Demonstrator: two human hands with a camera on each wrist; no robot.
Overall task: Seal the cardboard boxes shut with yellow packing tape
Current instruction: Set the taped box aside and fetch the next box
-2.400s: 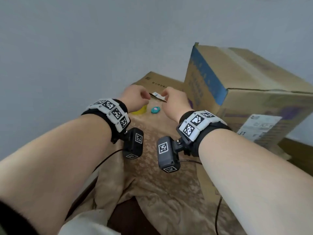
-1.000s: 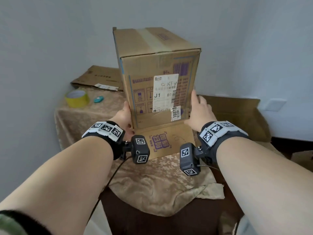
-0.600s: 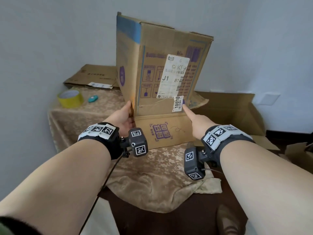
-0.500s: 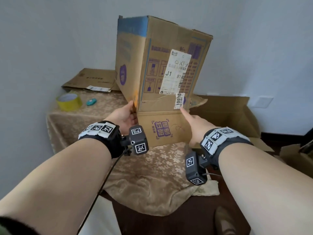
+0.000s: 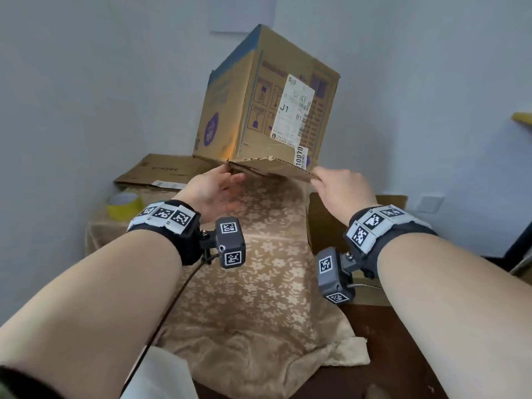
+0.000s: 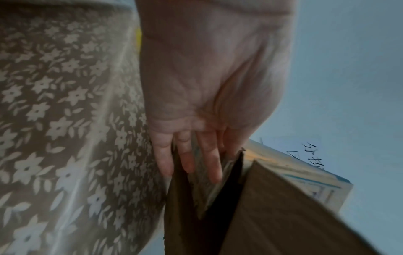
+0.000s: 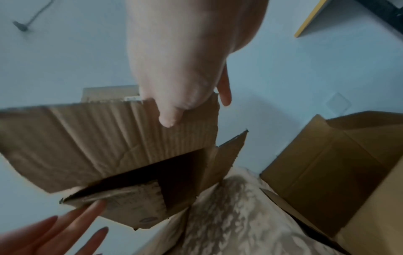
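Observation:
A tall cardboard box with a white shipping label hangs tilted in the air above the table, its loose flaps underneath. My left hand is palm up below its near left corner, straight fingers lying against a lower flap. My right hand pinches the edge of the near flap, thumb on its inner side. The dark inside of the box shows between the flaps. A roll of yellow packing tape sits at the table's far left, apart from both hands.
A floral beige cloth covers the small table. Flattened cardboard lies at the back by the wall. An open cardboard box stands close to the table's right side. Grey walls close in at the left and behind.
The box stood on the table with a flap on the cloth; now it is raised off the table and tipped away. Both hands have shifted to its bottom edge.

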